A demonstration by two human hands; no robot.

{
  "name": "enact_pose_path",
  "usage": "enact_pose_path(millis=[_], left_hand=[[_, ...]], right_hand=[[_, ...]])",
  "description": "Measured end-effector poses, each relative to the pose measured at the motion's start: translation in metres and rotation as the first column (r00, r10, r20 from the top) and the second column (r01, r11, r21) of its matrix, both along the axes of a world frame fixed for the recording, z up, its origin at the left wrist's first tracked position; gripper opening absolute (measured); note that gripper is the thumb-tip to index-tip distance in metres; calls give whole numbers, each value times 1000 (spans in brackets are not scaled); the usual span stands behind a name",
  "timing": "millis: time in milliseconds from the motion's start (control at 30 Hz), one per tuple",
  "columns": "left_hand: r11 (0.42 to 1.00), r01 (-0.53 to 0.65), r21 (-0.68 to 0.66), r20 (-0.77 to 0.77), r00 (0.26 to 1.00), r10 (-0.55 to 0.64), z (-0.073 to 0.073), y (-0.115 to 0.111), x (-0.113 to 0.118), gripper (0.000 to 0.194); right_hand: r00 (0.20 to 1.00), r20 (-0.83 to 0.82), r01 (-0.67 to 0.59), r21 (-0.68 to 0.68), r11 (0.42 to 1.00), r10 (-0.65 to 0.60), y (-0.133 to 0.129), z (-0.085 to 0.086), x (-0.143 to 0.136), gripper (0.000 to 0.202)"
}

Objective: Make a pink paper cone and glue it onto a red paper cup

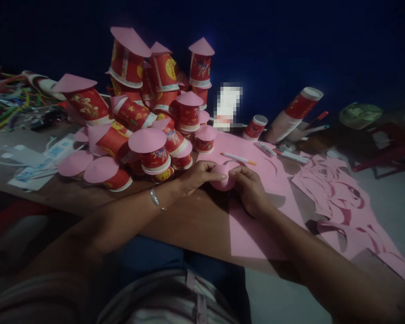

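Many cones sit on cups, one pink paper piece is between our hands.
Our left hand (197, 176) and right hand (251, 189) pinch the curved pink paper piece (222, 182), fingers drawn narrow at its two sides, above the table (182, 220); we cannot tell if its edges are joined. Just beyond lie a pen (238, 158) and the large pink sheet (243, 238). To our left, the coned red cups (200, 67) look finished; farther out, the small red cup (255, 128) and the cup stack (300, 108) have no cones, beyond the cut scraps (367, 220).
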State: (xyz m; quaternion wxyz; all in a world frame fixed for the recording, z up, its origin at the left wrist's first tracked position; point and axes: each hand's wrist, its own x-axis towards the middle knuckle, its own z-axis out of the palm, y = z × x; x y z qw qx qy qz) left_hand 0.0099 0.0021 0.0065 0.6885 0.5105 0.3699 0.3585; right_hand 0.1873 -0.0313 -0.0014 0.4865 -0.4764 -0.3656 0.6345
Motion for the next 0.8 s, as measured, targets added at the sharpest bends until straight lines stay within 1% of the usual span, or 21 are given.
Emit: enact_pose_path(millis=[133,267,367,500,567,633,700,733,767,800], left_hand=[[1000,5,-6,-18,1000,-5,0,1,-1,32],[999,2,-46,20,1000,-1,4,-1,-1,31],[999,-14,-47,41,999,16,6,-2,-2,31],[998,-28,-59,100,994,34,3,-1,-1,31],[995,-36,-88,132,990,48,0,0,0,32],[993,-46,-110,156,986,63,-3,1,1,35],[992,-64,-108,167,982,82,-3,1,1,36],[992,-81,-97,171,980,96,-3,1,1,35],[992,-99,-82,174,978,112,-2,1,1,35],[991,-116,-65,172,977,125,-1,1,1,35]], right_hand=[[1000,5,-7,5,1000,7,0,-2,2,29],[1000,0,-15,2,1000,15,1,-4,4,29],[1000,-10,-7,-14,1000,7,1,-4,3,30],[1000,1,-16,-16,1000,16,-1,-2,2,33],[999,42,-28,15,999,28,0,-1,3,34],[990,142,-31,107,994,16,3,0,7,37],[948,315,-49,262,964,-37,7,2,14,36],[904,423,-91,350,932,-70,8,3,20,34],[836,536,-160,436,886,-112,7,5,26,31],[738,660,-283,492,824,-141,5,7,33,28]])
